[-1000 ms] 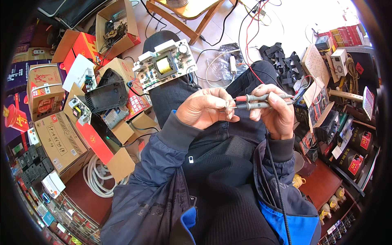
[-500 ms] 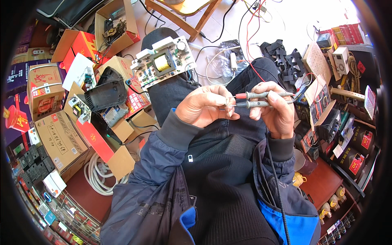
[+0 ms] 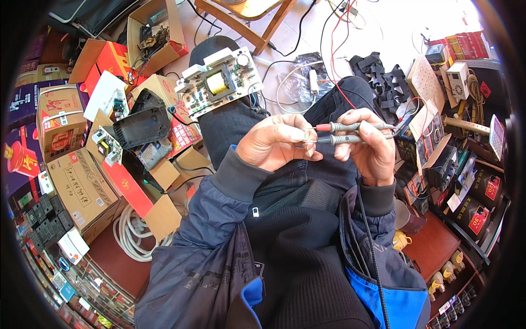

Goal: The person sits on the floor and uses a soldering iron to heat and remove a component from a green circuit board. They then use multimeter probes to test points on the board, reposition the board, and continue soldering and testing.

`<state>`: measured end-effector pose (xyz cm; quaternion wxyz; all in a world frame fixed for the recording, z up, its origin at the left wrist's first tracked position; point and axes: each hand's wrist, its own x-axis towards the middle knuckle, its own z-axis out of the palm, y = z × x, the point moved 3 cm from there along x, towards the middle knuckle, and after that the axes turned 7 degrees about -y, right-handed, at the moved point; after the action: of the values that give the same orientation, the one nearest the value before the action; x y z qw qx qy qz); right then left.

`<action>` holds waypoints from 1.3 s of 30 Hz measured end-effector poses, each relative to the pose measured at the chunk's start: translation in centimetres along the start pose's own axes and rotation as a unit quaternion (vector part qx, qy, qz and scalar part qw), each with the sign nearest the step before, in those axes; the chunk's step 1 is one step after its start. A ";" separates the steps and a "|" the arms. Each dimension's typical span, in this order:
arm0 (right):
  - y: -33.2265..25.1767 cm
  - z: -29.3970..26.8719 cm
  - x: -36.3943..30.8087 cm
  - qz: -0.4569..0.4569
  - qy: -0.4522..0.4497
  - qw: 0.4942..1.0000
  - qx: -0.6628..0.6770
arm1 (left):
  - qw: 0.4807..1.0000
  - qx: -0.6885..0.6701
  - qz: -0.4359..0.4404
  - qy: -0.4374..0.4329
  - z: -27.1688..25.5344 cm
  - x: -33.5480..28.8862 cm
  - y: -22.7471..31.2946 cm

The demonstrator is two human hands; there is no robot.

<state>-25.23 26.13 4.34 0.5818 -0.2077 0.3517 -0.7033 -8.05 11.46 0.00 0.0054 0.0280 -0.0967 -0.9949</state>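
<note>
Side by side in my right hand (image 3: 373, 147), closed round their grey handles, are two test probes: a red-ended probe (image 3: 324, 127) above and a grey probe (image 3: 329, 140) below. Their thin metal tips point left, at the fingertips of my left hand (image 3: 274, 141). Thumb and finger of that hand are pinched together on something too small and hidden to name. Whether the tips touch it, I cannot tell. Beyond my left hand, a circuit board (image 3: 193, 105) with a yellow-wound transformer (image 3: 217, 83) rests on my left knee.
Left of me stand open cardboard boxes (image 3: 76, 189), a black plastic housing (image 3: 143, 123) and a coil of white hose (image 3: 125, 236). A wooden stool (image 3: 257, 41) is ahead. Red and black leads (image 3: 332, 46) trail over the floor near black straps (image 3: 383, 82). Crowded shelves (image 3: 471, 186) line the right.
The probe tips have shifted very slightly at my left fingertips. Both hands keep their grip and place, and the board has not moved.
</note>
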 end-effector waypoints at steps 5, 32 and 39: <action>0.1 -0.2 -0.2 0.013 0.017 1.000 -0.008 | 1.000 -0.001 -0.002 0.005 -0.3 -0.1 -0.2; -11.8 5.7 38.2 -0.178 0.081 0.980 0.024 | 0.992 0.042 0.123 -0.007 1.3 -6.6 2.6; -11.7 8.7 35.9 -0.113 0.007 0.991 -0.072 | 0.981 0.056 0.186 0.007 1.5 -8.6 4.2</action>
<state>-35.54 -9.83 14.57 0.4793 -0.2825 0.3798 -0.7391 0.45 7.80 2.70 0.1895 0.0171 -0.1561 -0.9692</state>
